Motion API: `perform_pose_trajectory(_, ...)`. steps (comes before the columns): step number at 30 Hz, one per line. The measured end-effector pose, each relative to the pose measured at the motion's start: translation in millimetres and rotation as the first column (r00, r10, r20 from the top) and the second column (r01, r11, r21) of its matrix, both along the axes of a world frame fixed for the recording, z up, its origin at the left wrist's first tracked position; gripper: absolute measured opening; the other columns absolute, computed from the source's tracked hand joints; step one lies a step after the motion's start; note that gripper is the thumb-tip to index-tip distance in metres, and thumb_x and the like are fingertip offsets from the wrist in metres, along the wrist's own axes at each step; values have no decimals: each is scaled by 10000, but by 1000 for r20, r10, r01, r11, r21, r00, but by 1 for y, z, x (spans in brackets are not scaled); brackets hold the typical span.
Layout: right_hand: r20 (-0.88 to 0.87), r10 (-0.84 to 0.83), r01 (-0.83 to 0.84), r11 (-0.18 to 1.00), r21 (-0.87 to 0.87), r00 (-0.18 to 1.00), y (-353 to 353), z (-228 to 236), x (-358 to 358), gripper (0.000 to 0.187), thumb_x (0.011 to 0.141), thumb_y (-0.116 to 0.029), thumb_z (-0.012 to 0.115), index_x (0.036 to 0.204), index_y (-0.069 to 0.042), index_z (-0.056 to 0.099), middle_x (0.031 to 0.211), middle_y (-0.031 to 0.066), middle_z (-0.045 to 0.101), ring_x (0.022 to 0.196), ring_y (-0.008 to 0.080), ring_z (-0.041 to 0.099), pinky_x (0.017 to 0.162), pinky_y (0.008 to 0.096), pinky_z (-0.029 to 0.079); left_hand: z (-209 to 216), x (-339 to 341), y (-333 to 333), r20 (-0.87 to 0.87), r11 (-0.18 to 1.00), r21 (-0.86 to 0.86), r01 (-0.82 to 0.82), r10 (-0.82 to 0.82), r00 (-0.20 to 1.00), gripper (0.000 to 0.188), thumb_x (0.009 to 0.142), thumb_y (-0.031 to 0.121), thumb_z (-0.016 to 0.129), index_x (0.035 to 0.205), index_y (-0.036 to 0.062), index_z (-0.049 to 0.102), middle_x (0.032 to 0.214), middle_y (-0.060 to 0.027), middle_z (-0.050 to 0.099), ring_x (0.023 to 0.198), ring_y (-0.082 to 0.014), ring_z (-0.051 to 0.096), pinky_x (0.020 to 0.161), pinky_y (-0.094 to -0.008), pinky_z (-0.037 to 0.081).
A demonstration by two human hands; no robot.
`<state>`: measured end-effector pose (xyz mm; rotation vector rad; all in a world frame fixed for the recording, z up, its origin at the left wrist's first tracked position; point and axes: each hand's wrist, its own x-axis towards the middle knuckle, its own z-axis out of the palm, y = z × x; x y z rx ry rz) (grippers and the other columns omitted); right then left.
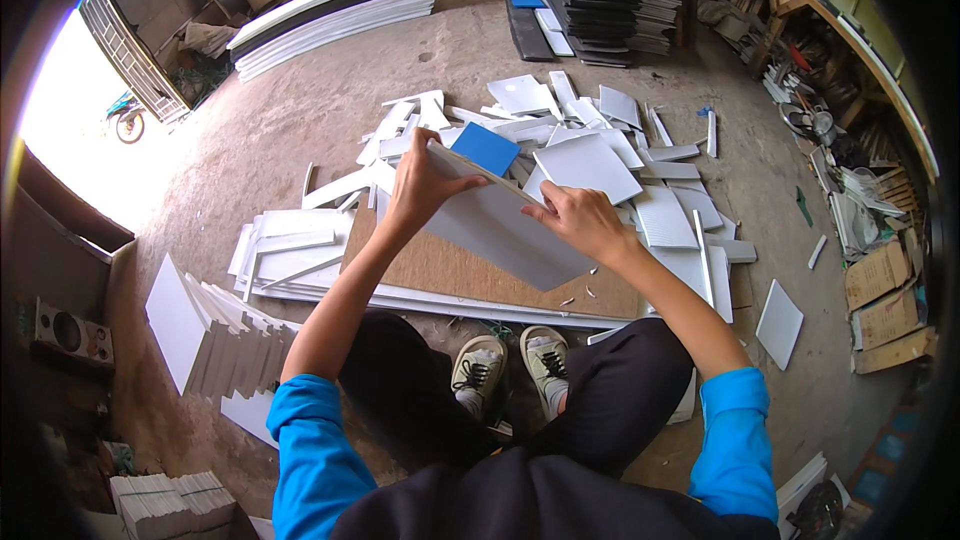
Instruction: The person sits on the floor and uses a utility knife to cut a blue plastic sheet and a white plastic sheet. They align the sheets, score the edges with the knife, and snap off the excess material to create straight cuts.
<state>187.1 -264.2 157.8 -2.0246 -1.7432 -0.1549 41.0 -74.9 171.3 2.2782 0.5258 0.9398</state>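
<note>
A flat white foam sheet point(505, 225) is held up in front of me, tilted, with its long upper edge toward my hands. My left hand point(425, 180) grips that edge near its left end, thumb lying along it. Farther right, my right hand point(580, 215) pinches the same edge between thumb and curled fingers. Below the sheet lies a brown board point(420, 275) on top of white panels, with small white scraps on it. Behind the sheet is a loose heap of white offcuts point(590, 165) with a blue square piece point(486, 150) among them.
A leaning row of white panels point(215, 335) stands at the left, near a speaker box point(75, 333). White and black sheets point(340, 15) are stacked at the back left, and a tall dark stack point(610, 0) rises behind. Cardboard point(885, 290) lies along the right side.
</note>
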Motion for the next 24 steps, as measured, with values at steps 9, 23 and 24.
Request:
perform_pose_trajectory(9,40,79,-72,986,-152,996,-2,-5,-2,217,859,-261,506,820,-52,547,596,170,580,595,340,600,530,422,472,10,3,-24,-115,971,236,26,1,993,721,489,385,828,973,6,452,863,-192,581,819,-328,565,805,-382,406)
perform_pose_trajectory(23,-199,72,-87,994,-67,977,-1,-10,7,200,879,-202,419,862,-32,523,611,198,568,622,381,580,589,461,457,-6,12,-30,-305,442,822,360,-193,933,539,600,392,733,934,85,442,847,-35,488,813,-200,495,725,-325,366)
perform_pose_trajectory(24,-220,51,-64,996,-55,974,0,-8,7,195,877,-207,427,866,-35,519,603,198,565,615,383,578,583,463,457,-11,12,-28,-288,509,792,337,-175,941,547,599,405,729,939,83,447,860,-32,486,830,-196,490,733,-324,364)
